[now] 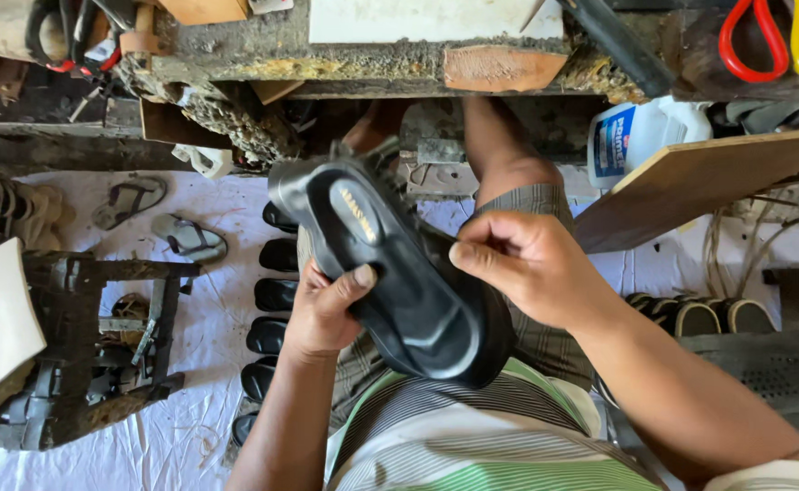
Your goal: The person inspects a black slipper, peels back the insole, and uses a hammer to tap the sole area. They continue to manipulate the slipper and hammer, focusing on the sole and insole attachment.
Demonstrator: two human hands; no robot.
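Head view: we hold a black sandal (390, 273) over our lap, footbed up, heel end toward our chest, toe end tipped away toward the workbench (363, 59).

Left hand (322, 309) is clamped on the sandal's near-left edge, thumb pressed flat on the footbed, fingers wrapped under the sole. Firm grasp, it carries the weight.

Right hand (518, 259) sits on the opposite edge, fingers curled tight, thumb and fingertips pinched at the rim where upper meets sole. Closed on the sandal; whether a strap or an edge strip is caught in the pinch we cannot tell, the knuckles hide it.

Step, as we judge it: checking or working the right-side edge of the sandal, likely the seam between sole and upper. Next move probably calls for the left hand holding steady as an anchor while the right pulls or presses along the rim, with a slight turn of the sandal to expose more edge.

Left of the left hand, on the white sheet (199, 427), a row of black soles (272, 309). Beyond the right hand, a white jug (640, 136) and a wooden board (709, 177). Red and yellow scissors (768, 36) lie far right on the bench.
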